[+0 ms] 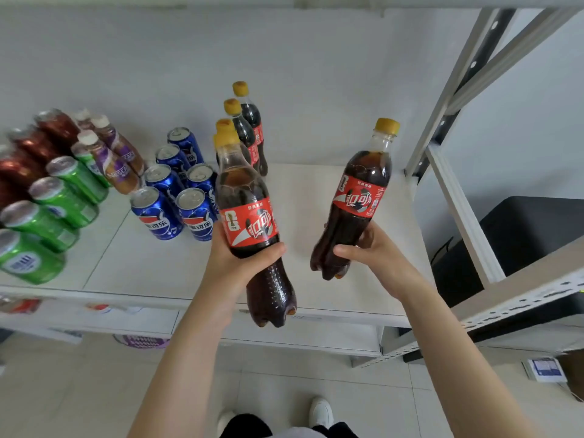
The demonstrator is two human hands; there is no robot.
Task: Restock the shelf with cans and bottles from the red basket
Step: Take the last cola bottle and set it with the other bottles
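Two cola bottles held above shelf [316,197]; left hand [235,260] clasps left bottle [252,222], right hand [369,257] clasps right bottle [354,210], tilted | standing cola row [249,131] far centre | advice: set upright just right of row; bases flat; clear blue cans [177,191]

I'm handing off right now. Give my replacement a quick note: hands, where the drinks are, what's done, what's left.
Left hand: grips a cola bottle above the shelf front edge.
Right hand: grips a second cola bottle over the bare right side.
Done: cola row at the back, blue cans, green cans, red cans and coffee bottles shelved.
Left: stand both bottles. Red basket not in view.
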